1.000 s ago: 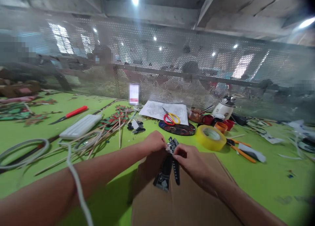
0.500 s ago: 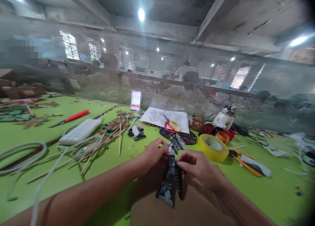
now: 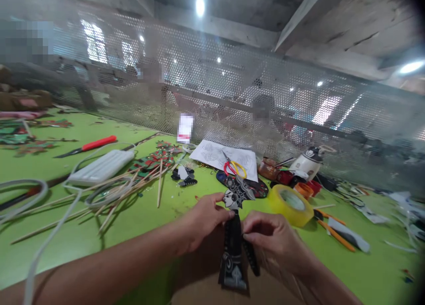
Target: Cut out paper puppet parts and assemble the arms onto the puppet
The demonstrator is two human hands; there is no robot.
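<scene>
A person's left hand (image 3: 202,221) and right hand (image 3: 272,238) hold a flat black-and-white puppet (image 3: 233,245) upright at the near middle of a green tabletop (image 3: 149,212). Both grips are closed on it. The left fingertips pinch it just under the head, and the right fingers close on its right edge, where a thin dark strip hangs down. Holding it from both sides appears to keep the thin figure from flopping and turns its patterned face toward the wearer. Its lower end hangs over a piece of cardboard (image 3: 202,296) at the near edge.

Tools lie within arm's reach beyond the hands. A roll of yellow tape (image 3: 289,199) sits just to the right, with orange-handled pliers (image 3: 332,232) farther right. Scissors (image 3: 234,167) with red and yellow handles rest on a sheet of drawings (image 3: 212,154) at the far middle. To the left, thin wooden sticks (image 3: 133,185) lie fanned out near a white box (image 3: 99,167) and its looping cord, and a red-handled knife (image 3: 88,145) lies farther off. A perforated metal screen (image 3: 232,97) closes the far side of the tabletop.
</scene>
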